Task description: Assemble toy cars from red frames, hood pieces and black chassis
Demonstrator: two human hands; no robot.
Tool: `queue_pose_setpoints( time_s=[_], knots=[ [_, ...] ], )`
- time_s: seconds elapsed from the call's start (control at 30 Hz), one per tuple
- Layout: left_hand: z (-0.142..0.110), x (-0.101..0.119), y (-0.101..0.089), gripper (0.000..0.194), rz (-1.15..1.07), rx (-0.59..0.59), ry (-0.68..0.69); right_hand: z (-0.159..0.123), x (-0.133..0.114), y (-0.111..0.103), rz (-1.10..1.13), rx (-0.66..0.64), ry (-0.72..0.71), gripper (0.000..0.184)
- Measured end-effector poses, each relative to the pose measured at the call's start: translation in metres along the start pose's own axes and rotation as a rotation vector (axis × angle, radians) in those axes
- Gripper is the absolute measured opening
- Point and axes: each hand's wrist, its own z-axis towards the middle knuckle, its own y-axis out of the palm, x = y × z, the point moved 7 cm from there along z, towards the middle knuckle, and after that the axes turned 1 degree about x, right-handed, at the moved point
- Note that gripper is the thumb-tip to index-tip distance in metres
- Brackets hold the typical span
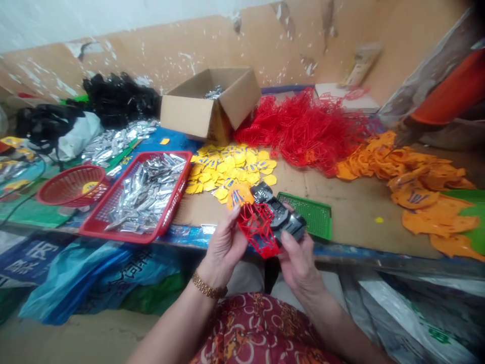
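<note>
- Through the head view I have the left hand (pixel 227 238) curled, thumb in front, around the near side of a red plastic lattice frame (pixel 258 228); its fingertips are mostly hidden.
- The right hand (pixel 299 255) is bent round a black-and-grey plastic toy vehicle body (pixel 285 218), thumb pressed on the near side — I read that as a firm grip.
- Both pieces meet between the hands, at the near edge of the long cardboard-topped desk (pixel 359 207); an orange plastic panel with blue markings (pixel 240 194) sits at the frame's far end.
- I judge this unit partway: its parts are brought together, but I cannot tell whether they are fastened or only held against each other.
- Plenty looks left: a heap of red plastic lattice frames (pixel 303 129), a spread of yellow plastic panels (pixel 227 164) and a pile of orange plastic shells (pixel 417 167) lie loose.
- Shiny silver pieces (pixel 147 189) fill the red rectangular plastic basket (pixel 172 207) on the left.
- Just beyond the right hand I see a green perforated plastic tray (pixel 319 215) — no finished unit stands out to me.
</note>
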Motion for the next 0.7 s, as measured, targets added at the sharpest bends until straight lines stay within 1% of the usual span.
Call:
queue_pose_setpoints(
  time_s=[0.1,0.17,0.23,0.3,0.37,0.43,0.5,0.57,0.6,0.63,0.7],
  knots=[
    [0.002,0.003,-0.002,0.035,0.033,-0.010,0.004,0.003,-0.002,0.001,-0.061,0.004,-0.062,0.054],
    [0.001,0.009,-0.008,0.028,0.111,-0.035,-0.010,0.011,-0.010,-0.007,-0.148,0.025,-0.109,0.052],
    [-0.003,0.020,-0.013,0.024,0.214,-0.072,-0.013,0.021,-0.019,-0.018,-0.281,0.044,-0.130,0.047],
    [-0.009,0.032,-0.014,0.026,0.316,-0.103,-0.002,0.030,-0.029,-0.025,-0.407,0.037,-0.136,0.042],
    [-0.015,0.040,-0.007,0.026,0.423,-0.155,0.005,0.037,-0.036,-0.025,-0.495,-0.009,-0.137,0.039],
    [-0.021,0.042,0.007,0.022,0.528,-0.244,0.008,0.042,-0.037,-0.014,-0.528,-0.117,-0.107,0.037],
    [-0.023,0.037,0.022,0.021,0.609,-0.319,-0.012,0.045,-0.032,0.004,-0.486,-0.269,-0.030,0.036],
    [-0.021,0.026,0.028,0.024,0.649,-0.338,-0.103,0.044,-0.024,0.020,-0.393,-0.380,0.040,0.038],
    [-0.019,0.019,0.029,0.027,0.650,-0.331,-0.161,0.043,-0.020,0.025,-0.337,-0.396,0.069,0.041],
    [-0.017,0.013,0.028,0.028,0.638,-0.317,-0.210,0.043,-0.016,0.028,-0.279,-0.382,0.094,0.045],
    [-0.014,0.005,0.023,0.031,0.595,-0.289,-0.260,0.041,-0.005,0.026,-0.171,-0.278,0.146,0.052]
  ],
)
